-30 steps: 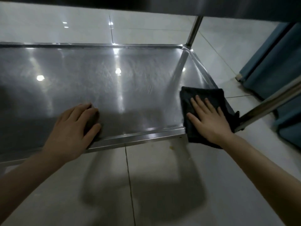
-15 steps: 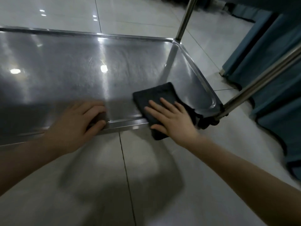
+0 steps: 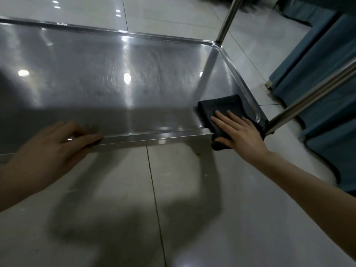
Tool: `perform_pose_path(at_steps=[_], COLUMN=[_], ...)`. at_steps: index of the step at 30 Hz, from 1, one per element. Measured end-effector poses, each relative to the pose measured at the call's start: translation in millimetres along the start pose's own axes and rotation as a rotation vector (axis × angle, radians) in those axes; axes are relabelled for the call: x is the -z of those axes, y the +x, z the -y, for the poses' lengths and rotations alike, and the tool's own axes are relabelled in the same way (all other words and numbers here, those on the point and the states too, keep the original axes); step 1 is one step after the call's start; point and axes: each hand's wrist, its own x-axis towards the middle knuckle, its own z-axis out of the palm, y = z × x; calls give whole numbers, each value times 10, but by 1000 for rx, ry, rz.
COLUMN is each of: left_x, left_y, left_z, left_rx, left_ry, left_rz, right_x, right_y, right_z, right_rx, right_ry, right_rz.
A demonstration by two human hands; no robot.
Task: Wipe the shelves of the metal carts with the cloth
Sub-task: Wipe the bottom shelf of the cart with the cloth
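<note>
The low steel shelf (image 3: pixel 107 79) of a metal cart fills the upper half of the view, shiny with light reflections. A dark folded cloth (image 3: pixel 221 106) lies in the shelf's near right corner and hangs over the front rim. My right hand (image 3: pixel 238 132) presses flat on the cloth with straight fingers and the thumb over the rim. My left hand (image 3: pixel 55 145) rests on the front rim at the left, fingers laid along the edge.
Two steel cart posts rise at the far right corner (image 3: pixel 225 24) and the near right corner (image 3: pixel 308 99). Blue curtains or fabric panels (image 3: pixel 317 78) hang close on the right. Glossy light floor tiles (image 3: pixel 173 209) lie below the shelf.
My right hand has slid the cloth back to the right, into the shelf's near right corner. My left hand stays on the front rim; the view has shifted.
</note>
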Motion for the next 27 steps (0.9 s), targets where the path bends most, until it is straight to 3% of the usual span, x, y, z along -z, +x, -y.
perform_pose_path(at_steps=[8, 12, 15, 18, 27], left_x=[82, 318, 503, 559, 570], left_y=[45, -164, -579, -821, -903], left_z=[-200, 88, 402, 567, 611], left_rx=[1, 5, 113, 183, 189], left_ry=[16, 69, 91, 101, 48], left_rz=[-54, 28, -46, -120, -153], right_x=[-25, 70, 142, 221, 246], right_y=[657, 516, 336, 344, 1288], right_z=[1683, 1277, 968, 1138, 3117], right_rx=[259, 261, 162, 93, 446], right_ry=[36, 36, 35, 21, -60], right_rz=[-26, 5, -34, 52, 106])
